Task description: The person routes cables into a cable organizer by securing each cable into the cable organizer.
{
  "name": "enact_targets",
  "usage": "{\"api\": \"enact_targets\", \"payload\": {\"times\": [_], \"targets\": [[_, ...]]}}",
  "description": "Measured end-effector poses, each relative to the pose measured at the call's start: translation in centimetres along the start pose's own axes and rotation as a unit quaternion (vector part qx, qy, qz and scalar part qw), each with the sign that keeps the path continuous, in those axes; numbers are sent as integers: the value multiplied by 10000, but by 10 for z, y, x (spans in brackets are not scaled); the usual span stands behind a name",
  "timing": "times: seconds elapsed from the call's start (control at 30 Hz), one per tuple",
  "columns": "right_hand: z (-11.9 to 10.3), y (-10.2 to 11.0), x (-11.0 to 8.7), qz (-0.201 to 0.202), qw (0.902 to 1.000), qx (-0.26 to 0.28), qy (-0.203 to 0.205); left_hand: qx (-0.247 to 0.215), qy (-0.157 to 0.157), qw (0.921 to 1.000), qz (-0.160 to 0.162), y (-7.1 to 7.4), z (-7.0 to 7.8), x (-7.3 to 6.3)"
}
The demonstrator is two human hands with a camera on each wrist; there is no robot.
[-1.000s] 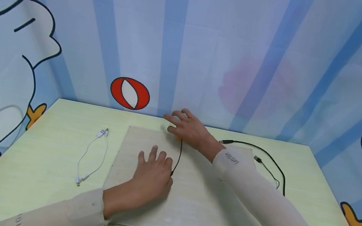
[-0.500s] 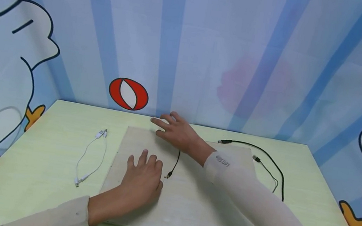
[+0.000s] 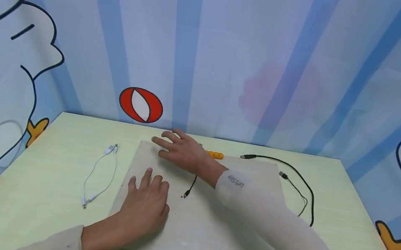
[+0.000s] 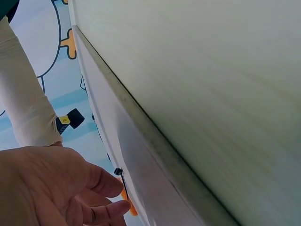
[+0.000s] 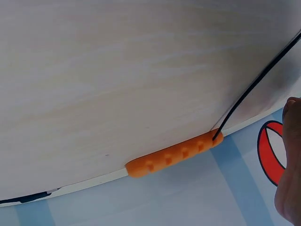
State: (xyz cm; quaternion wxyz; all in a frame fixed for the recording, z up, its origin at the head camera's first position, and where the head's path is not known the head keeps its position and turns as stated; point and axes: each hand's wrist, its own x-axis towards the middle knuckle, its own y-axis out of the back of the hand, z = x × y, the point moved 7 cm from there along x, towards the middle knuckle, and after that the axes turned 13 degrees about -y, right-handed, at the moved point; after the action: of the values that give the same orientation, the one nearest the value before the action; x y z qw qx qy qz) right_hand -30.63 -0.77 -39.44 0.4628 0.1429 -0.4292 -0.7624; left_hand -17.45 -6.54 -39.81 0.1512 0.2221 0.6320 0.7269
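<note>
My left hand hovers low over the left part of the pale board, fingers spread and holding nothing. Farther back, my right hand reaches across the board with relaxed fingers, also without anything in its grasp. Just right of that hand, an orange notched cable holder lies at the board's back edge, partly hidden by the wrist. The right wrist view shows it whole as a ridged bar. A thin black USB cable runs from one end of it; its plug lies on the board between my hands.
Left of the board, a white cable lies in a loop on the pale table. On the right are a thick black cable and a thinner black USB cable. A printed curtain rises behind the table.
Both hands have moved left. The black cable's plug now lies uncovered by my left hand, and the orange holder shows more on the right of my right wrist.
</note>
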Motion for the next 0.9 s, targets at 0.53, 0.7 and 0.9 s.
{"api": "enact_targets", "payload": {"times": [0.53, 0.7, 0.9], "targets": [[-20, 5, 10, -63, 9999, 57, 59, 179, 433, 9989, 12, 10, -30, -25], [-27, 7, 13, -150, 9998, 26, 107, 335, 445, 9982, 202, 17, -36, -29], [-34, 11, 15, -110, 9997, -83, 218, 562, 563, 9967, 155, 24, -47, -34]]}}
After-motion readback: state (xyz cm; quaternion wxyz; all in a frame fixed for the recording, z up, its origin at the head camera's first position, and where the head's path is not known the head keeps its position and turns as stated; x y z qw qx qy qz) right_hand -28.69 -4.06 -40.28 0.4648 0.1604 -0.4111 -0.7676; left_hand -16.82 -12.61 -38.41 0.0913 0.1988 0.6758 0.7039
